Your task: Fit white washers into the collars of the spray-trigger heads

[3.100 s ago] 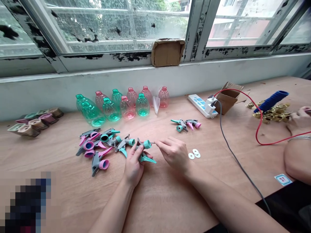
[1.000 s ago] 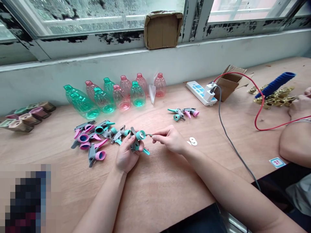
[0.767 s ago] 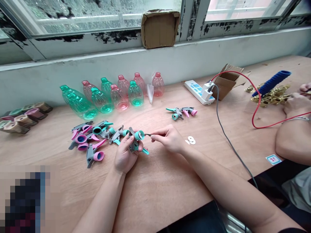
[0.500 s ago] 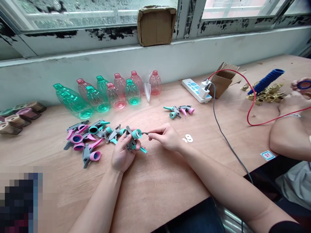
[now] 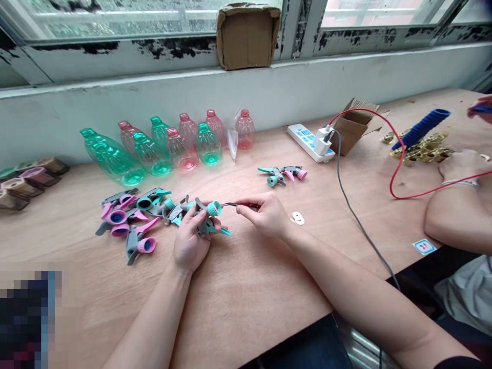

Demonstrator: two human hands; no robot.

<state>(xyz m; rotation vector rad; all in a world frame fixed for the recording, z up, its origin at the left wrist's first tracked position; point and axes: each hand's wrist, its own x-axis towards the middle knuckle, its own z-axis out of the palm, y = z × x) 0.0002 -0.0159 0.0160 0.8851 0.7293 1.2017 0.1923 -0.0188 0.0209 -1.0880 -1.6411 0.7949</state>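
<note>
My left hand (image 5: 191, 245) is closed around a grey and teal trigger sprayer head (image 5: 214, 208), its teal collar turned to the right. Between the thumb and fingers of my right hand (image 5: 271, 218) are thin dark tweezers (image 5: 229, 204) with a bent tip, which points at the collar's opening. Whether the tip touches the collar I cannot tell. Left of my left hand lies a pile of grey, pink and teal sprayer heads (image 5: 132, 218). A few white round washers (image 5: 298, 219) rest to the right of my right hand.
Green and pink clear bottles (image 5: 209, 146) stand along the wall. Two more sprayer heads (image 5: 282, 175) lie ahead. A power strip (image 5: 303, 139), red cable (image 5: 395, 179) and small carton (image 5: 351, 128) are right. A co-worker's arm (image 5: 455, 210) rests beside brass parts (image 5: 423, 149).
The tweezers' tip has drawn slightly away from the collar, and more of its bent end shows. The sprayer head has turned slightly in my left hand. The co-worker's far hand has moved up.
</note>
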